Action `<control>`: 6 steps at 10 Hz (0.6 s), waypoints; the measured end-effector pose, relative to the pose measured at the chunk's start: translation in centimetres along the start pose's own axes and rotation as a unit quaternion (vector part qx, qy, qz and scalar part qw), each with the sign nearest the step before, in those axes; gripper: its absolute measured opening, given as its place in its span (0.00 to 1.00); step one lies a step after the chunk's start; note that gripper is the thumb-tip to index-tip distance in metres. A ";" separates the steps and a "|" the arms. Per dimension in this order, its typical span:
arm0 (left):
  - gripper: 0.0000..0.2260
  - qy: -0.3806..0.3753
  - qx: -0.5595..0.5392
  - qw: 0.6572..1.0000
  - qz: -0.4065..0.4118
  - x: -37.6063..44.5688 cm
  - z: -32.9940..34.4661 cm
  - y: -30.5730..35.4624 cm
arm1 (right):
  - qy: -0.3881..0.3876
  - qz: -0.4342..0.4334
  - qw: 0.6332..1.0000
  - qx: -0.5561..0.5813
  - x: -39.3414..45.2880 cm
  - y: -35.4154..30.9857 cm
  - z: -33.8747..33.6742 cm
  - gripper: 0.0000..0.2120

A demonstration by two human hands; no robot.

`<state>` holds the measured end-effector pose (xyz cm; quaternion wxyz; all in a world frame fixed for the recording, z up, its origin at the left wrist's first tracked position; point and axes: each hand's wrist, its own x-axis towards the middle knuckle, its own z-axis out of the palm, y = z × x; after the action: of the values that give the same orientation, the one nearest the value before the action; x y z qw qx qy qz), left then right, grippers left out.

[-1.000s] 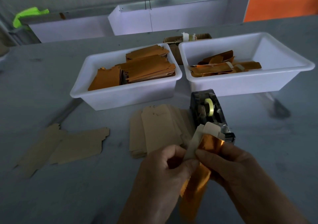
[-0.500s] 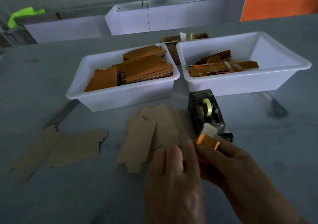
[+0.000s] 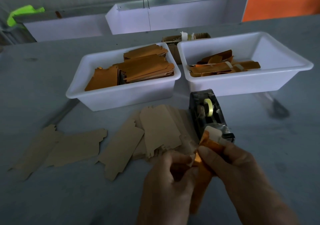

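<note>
Both hands hold one gold foil carton blank [image 3: 210, 146] just above the near table edge. My left hand [image 3: 170, 178] pinches its pale flap at the left side. My right hand [image 3: 230, 162] grips the shiny gold part with thumb and fingers curled round it. The blank's lower end hangs down between my wrists. A black tape dispenser [image 3: 207, 114] with a yellowish tape roll stands right behind the blank. A fanned pile of flat brown blanks [image 3: 159, 131] lies to the left of my hands.
Two white tubs stand behind: the left tub [image 3: 121, 96] holds stacked gold blanks, the right tub [image 3: 251, 84] holds several folded gold pieces. Two more brown blanks [image 3: 69, 147] lie at the left. A small cardboard box [image 3: 173, 41] sits behind the tubs, white troughs [image 3: 164, 19] beyond.
My left hand, flat over the blank half a second ago, has curled and now pinches its flap. One brown blank has slid out to the left of the pile.
</note>
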<state>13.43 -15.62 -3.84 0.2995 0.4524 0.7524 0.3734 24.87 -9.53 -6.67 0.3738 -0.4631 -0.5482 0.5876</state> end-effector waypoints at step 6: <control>0.06 -0.070 -0.345 0.923 -0.152 3.8 1.8 0.6 | 0.090 0.035 0.993 -0.065 3.5 -1.1 -5.2 0.06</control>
<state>13.58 -11.50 -4.76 0.5422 0.2259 0.6140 0.5272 28.71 -4.58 -5.92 0.3697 -0.5568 -0.5328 0.5191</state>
